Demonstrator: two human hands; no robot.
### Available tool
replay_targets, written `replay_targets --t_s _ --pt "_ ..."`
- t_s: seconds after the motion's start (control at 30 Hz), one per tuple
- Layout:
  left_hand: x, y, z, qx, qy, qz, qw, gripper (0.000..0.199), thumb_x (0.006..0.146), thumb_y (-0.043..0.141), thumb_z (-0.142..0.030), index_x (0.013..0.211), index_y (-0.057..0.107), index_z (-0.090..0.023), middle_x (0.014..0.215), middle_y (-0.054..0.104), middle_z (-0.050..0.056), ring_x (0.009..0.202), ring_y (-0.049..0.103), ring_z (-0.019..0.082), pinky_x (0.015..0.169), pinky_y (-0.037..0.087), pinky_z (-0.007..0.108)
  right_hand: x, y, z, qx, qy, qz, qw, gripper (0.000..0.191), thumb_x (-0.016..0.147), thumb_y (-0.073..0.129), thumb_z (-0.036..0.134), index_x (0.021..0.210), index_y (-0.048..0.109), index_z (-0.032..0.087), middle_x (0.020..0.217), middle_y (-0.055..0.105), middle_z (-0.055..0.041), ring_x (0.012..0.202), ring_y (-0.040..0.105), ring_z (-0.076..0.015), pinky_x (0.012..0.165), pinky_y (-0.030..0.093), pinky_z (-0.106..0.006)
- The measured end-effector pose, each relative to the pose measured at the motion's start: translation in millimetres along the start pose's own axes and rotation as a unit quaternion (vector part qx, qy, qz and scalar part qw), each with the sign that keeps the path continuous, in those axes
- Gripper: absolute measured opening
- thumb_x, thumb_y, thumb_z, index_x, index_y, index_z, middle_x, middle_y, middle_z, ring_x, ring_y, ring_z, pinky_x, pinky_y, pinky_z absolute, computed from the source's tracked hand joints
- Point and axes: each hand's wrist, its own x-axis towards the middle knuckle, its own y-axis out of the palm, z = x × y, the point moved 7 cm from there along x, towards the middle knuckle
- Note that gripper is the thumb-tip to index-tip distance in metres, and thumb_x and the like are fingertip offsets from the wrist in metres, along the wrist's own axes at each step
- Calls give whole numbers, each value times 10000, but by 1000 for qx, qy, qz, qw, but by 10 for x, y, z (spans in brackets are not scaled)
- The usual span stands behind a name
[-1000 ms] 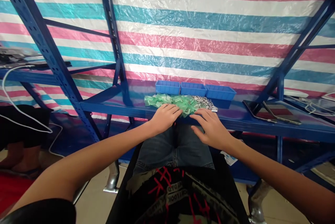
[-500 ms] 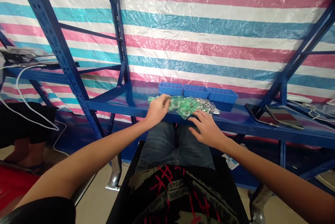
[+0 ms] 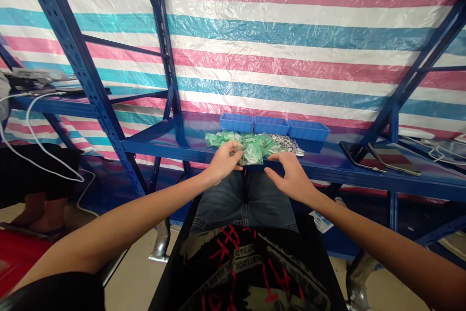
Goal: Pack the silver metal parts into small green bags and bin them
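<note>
Striped plastic sheeting (image 3: 291, 66) in pink, white and blue, hung behind a blue metal shelf (image 3: 163, 137).

Left hand (image 3: 224, 161): thumb and fingers drawn together on the left edge of one green bag (image 3: 254, 154). Bag sheer and creased, reaching from those fingertips toward the other hand, over the shelf's front edge (contents too small to make out).

Right hand (image 3: 291, 175): thumb well apart from the forefinger, nothing between them; fingertips just beside the bag's right side.

Pile of green bags (image 3: 220, 138): directly beyond the left fingers and the held bag, spread along the front of the shelf.

Small metallic parts (image 3: 289, 144): one loose heap, at the right end of the pile, past the right fingertips.

Blue trays (image 3: 309, 130): three, in a row behind pile and heap.

Flat dark devices (image 3: 395, 159): two, lying farther right, well apart from the right hand.

White cable (image 3: 58, 165): one, looping down at far left, beyond a blue upright (image 3: 82, 75).
</note>
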Motion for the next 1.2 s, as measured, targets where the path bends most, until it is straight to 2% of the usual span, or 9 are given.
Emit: replay_targets --t_s 0.2,0.37,0.53,0.67,0.77,0.9,1.0,1.1,1.2 --pt "-218 270 -91 -32 1 72 997 62 825 582 -188 831 526 -161 845 503 -5 697 577 77 575 570 218 -87 48 70 290 96 47 951 216 806 562 411 878 489 221 728 564 -7 650 575 -145 604 499 -300" --pt "-261 321 -79 -189 -103 98 972 198 763 552 -33 885 629 -168 956 606 20 875 613 78 803 533 196 -117 -312 288 108 -71 -105 986 50 848 501 235 820 543 226 765 583 -28 692 578 -142 608 482 -298" --pt "-330 408 -59 -256 -203 191 925 179 822 519 -166 949 645 -157 869 665 63 730 656 118 689 538 233 -211 -407 428 -19 -219 -181 959 171 836 464 127 815 592 239 955 612 -68 894 606 -173 726 521 -350" --pt "-342 388 -187 -126 -85 201 968 125 783 627 -190 905 630 -159 821 605 20 698 588 90 639 530 229 -175 -355 394 47 -172 -155 972 201 849 450 166 801 627 248 1065 552 -87 963 584 -180 772 525 -363" --pt "-325 326 -272 4 41 168 985 90 801 593 -174 890 593 -163 815 584 17 727 578 105 637 517 238 -94 -248 212 221 6 -111 969 131 836 510 261 926 604 249 1032 546 -83 873 581 -171 740 524 -353" --pt "-411 244 -505 165 309 98 932 128 801 511 -70 826 577 -176 935 574 51 929 586 158 718 504 268 -120 103 108 514 252 0 820 307 784 589 392 1037 516 234 913 573 -45 790 571 -154 652 501 -292" --pt "-549 226 -598 202 447 65 869 213 768 466 13 791 561 -176 1071 498 75 1138 519 196 882 493 334 -148 217 285 606 294 62 736 275 772 630 408 939 546 208 947 581 -29 825 560 -128 704 485 -260" --pt "-582 204 -602 224 480 37 847 247 735 452 54 751 549 -174 1171 422 88 1243 429 215 958 465 356 -120 182 403 617 287 50 731 297 676 726 295 907 569 196 926 596 -13 798 557 -110 717 466 -241" --pt "-482 163 -562 255 445 23 858 221 761 460 18 776 563 -178 1209 401 93 1240 413 224 965 458 363 62 111 373 572 265 1 776 326 619 739 238 900 583 182 841 603 -11 745 563 -112 674 455 -238"
